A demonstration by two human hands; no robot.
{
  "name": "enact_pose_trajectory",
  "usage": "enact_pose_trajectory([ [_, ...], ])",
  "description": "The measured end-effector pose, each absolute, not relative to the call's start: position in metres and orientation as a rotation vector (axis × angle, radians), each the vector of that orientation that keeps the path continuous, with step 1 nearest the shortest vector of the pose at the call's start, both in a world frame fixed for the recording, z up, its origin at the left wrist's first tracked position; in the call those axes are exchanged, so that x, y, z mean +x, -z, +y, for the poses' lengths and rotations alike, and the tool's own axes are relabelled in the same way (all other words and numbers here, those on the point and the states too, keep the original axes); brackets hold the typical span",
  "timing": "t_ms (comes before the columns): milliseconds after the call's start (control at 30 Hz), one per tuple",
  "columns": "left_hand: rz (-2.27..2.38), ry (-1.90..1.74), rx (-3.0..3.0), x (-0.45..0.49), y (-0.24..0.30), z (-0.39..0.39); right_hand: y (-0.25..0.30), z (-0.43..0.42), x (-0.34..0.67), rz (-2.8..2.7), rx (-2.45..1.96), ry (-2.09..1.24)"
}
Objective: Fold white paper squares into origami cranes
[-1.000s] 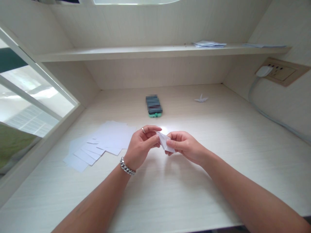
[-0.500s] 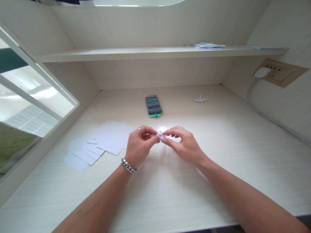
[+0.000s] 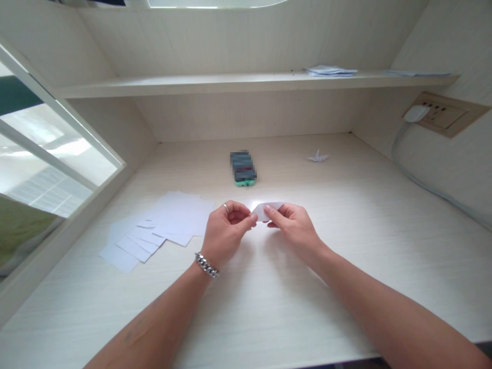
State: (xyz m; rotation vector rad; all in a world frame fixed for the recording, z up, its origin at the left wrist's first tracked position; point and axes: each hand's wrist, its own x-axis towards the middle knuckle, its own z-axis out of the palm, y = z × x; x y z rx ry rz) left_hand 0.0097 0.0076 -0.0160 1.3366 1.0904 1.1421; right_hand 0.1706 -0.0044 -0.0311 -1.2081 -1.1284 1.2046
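Note:
A small folded piece of white paper (image 3: 265, 210) is held just above the desk (image 3: 269, 297) between both hands. My left hand (image 3: 226, 233), with a ring and a metal bracelet, pinches its left end. My right hand (image 3: 294, 230) pinches its right side with thumb and fingers closed. A loose spread of white paper squares (image 3: 154, 230) lies to the left of my left hand.
A phone (image 3: 243, 168) lies face up farther back on the desk. A finished white paper crane (image 3: 317, 156) sits at the back right. Folded papers (image 3: 330, 70) rest on the shelf above. A wall socket with a plug and cable (image 3: 418, 115) is on the right; a window is at left.
The folded paper has been turned and flattened between my hands, from a tilted pointed shape to a low flat piece. Both hands shifted slightly toward the back of the desk.

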Motion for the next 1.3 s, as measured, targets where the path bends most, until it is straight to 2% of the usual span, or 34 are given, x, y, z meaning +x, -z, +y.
enact_pose_trajectory([
  [767,1.176,-1.094,1.300,-0.001,0.017,0.018,0.017,-0.003,0.179,-0.868,-1.177,-1.327],
  [1067,1.034,-0.826,1.433,0.009,0.015,0.009,0.019,-0.003,0.179,-1.085,-1.164,-1.397],
  [1300,1.009,-0.834,1.441,0.009,0.016,0.010,0.024,-0.002,0.182,-1.246,-1.157,-1.253],
])
